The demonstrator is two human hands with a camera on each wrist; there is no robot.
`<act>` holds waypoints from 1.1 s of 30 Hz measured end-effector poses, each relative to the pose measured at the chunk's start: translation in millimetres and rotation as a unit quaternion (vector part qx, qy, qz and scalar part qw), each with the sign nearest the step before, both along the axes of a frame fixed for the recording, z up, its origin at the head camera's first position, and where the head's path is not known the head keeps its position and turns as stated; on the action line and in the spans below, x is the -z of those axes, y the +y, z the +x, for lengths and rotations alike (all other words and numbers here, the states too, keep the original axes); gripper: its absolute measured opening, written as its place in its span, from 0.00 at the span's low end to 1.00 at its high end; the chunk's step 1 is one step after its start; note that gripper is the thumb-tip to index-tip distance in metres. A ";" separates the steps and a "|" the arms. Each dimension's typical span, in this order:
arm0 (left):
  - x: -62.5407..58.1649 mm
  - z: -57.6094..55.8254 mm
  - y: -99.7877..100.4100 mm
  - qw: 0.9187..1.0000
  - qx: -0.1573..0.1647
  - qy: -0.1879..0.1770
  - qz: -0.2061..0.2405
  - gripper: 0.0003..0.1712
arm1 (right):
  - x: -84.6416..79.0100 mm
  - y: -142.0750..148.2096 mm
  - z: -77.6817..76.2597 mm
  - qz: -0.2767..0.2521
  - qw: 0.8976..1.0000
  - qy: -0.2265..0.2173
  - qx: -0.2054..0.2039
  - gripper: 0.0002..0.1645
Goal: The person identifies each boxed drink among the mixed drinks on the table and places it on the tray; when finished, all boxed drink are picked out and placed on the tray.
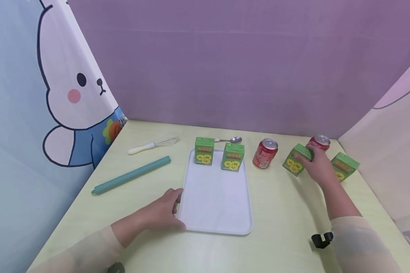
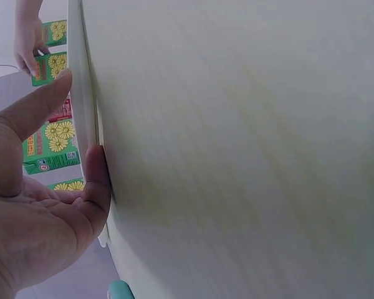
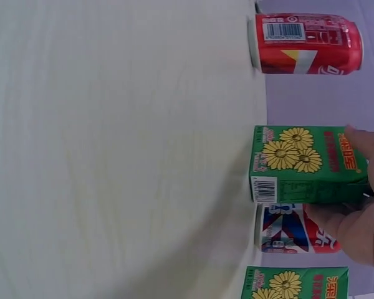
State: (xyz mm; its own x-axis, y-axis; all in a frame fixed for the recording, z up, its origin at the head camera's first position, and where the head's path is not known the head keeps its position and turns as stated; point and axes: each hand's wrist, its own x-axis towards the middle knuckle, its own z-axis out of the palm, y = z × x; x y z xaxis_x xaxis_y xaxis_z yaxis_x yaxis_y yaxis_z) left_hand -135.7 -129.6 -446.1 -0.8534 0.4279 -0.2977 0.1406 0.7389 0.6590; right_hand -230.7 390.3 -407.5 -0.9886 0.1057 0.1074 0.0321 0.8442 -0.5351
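My right hand point(image 1: 316, 163) grips a green drink carton point(image 3: 299, 159) with yellow flowers by its top, thumb on one side and fingers on the other. The carton leans in the head view, between two red cans. My left hand point(image 1: 164, 212) holds the left edge of a white rectangular tray point(image 1: 215, 204) near its front corner. In the left wrist view, the thumb and a curled finger are at the tray's rim. Two more green cartons, a left one point(image 1: 204, 151) and a right one point(image 1: 232, 156), stand upright at the tray's back end.
A red can point(image 1: 265, 153) stands right of the tray; another can point(image 1: 319, 143) and a green carton point(image 1: 344, 167) are at the far right. A whisk point(image 1: 153, 145), a teal rolling pin point(image 1: 131, 175) and a spoon point(image 1: 235, 140) lie on the table. Curtains hang around it.
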 end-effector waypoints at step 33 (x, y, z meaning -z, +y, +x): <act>-0.4 -0.4 0.6 1.000 -0.004 -0.005 0.004 0.64 | -32.6 -18.2 4.1 0.003 0.999 0.030 0.023 0.49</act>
